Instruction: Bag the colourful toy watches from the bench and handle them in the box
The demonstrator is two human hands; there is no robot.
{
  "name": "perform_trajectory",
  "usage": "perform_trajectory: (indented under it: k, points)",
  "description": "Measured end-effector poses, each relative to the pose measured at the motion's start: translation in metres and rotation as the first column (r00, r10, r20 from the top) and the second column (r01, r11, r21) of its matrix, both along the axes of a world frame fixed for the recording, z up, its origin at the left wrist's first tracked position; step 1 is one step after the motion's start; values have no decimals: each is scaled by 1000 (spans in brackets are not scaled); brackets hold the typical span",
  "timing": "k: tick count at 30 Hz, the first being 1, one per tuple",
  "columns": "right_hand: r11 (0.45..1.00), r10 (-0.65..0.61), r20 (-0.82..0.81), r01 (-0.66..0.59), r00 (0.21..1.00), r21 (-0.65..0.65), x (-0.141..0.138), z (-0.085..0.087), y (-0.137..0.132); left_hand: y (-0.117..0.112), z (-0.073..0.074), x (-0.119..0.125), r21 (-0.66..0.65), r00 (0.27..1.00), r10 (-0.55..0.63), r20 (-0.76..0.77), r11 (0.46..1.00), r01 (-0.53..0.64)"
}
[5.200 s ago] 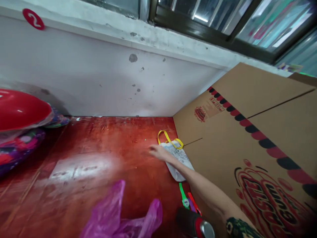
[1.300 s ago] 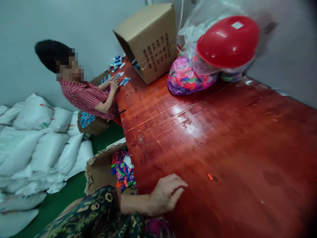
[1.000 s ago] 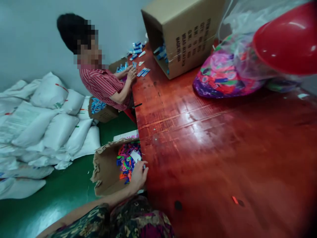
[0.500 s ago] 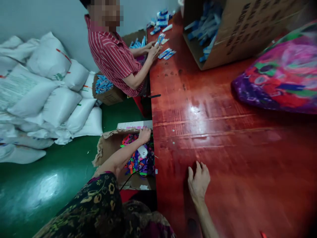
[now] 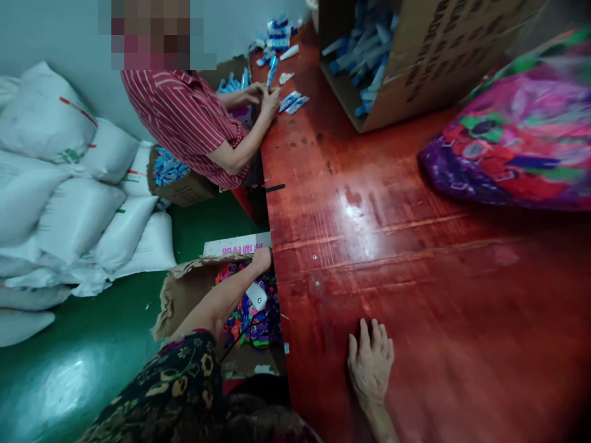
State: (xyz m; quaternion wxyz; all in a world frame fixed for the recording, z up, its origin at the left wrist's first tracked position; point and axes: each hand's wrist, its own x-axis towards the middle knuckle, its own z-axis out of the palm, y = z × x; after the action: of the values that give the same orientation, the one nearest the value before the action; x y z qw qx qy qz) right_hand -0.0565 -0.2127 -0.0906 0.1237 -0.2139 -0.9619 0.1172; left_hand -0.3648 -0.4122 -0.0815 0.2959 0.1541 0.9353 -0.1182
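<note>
Cardboard box (image 5: 178,301) of colourful pieces (image 5: 252,317); left hand (image 5: 261,258) on its rim.

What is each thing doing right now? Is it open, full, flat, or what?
left hand: reaching to the floor box's far edge
right hand: flat on the table, holding nothing
floor box: open, torn rim, colourful bits inside
table box: tipped on its side, blue packets inside
sacks: stacked
</note>
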Motion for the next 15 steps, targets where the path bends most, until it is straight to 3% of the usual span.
perform_trajectory:
  k: [9,15]
  points:
    - [999,20,-55,-19,998,28,2,-1,5,-3,51,7,6,997,-44,-66,999,44]
    - [998,23,-53,-20,998,54,1,-3,7,-20,67,3,42,995,-75,-70,996,78]
